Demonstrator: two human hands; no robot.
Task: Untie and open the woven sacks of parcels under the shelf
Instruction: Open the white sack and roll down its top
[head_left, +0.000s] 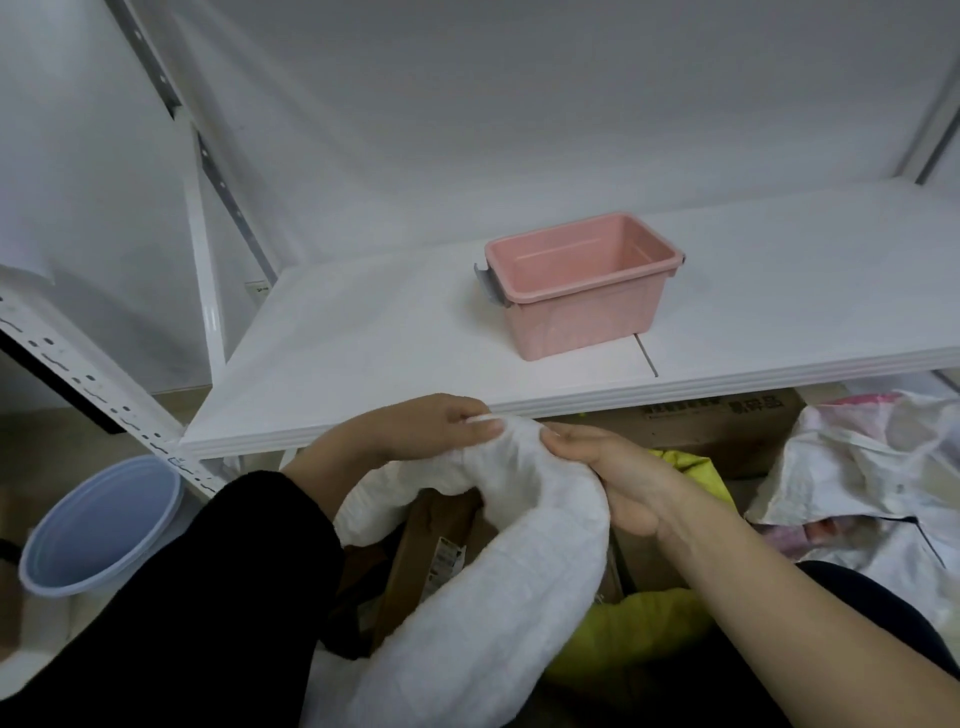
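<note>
1. head view: the white woven sack (519, 525) sits on the floor just in front of and below the shelf board (363, 364). its mouth gapes and its rim is rolled outward into a thick collar.
2. the left hand (436, 428) pinches a thin white strand (480, 417) at the collar, thumb and forefinger clamped together. the right hand (618, 478) has its fingers curled round the collar just beside it.
3. if that strand is the tie, as i judge, draw it clear along its own line while the right hand anchors the cloth. yanking sideways could fray the weave.
4. then roll the collar down evenly, so the cardboard parcels (431, 540) and the yellow-green bag (639, 618) do not tip out.
5. a second sack (857, 483) lies to the right with its mouth crumpled. whether it is tied, i cannot tell.
</note>
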